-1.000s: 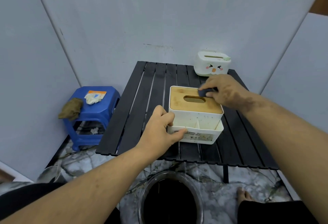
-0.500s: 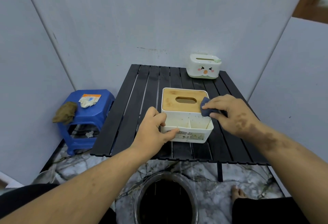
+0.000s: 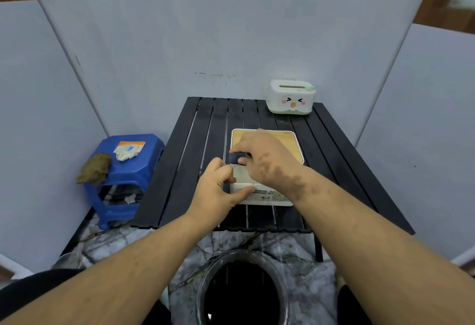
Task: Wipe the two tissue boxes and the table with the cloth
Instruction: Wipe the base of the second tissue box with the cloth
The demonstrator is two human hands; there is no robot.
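Observation:
A white tissue box with a bamboo lid (image 3: 293,144) stands near the front of the black slatted table (image 3: 195,160). My left hand (image 3: 218,191) grips its front left corner, thumb on the front wall. My right hand (image 3: 264,160) lies over the box and pinches a small dark cloth (image 3: 236,158) at the box's left side, just behind the front compartments. A second white tissue box with a cartoon face (image 3: 291,97) sits at the table's back right corner, untouched.
A blue plastic stool (image 3: 123,178) stands left of the table with a brown rag (image 3: 93,168) and a crumpled white wrapper (image 3: 127,150) on it. A dark round bin (image 3: 241,291) sits on the marble floor below me. Grey panels wall in the table.
My right hand carried the cloth from the box's right side across to its left side. The left hand kept its grip on the front left corner.

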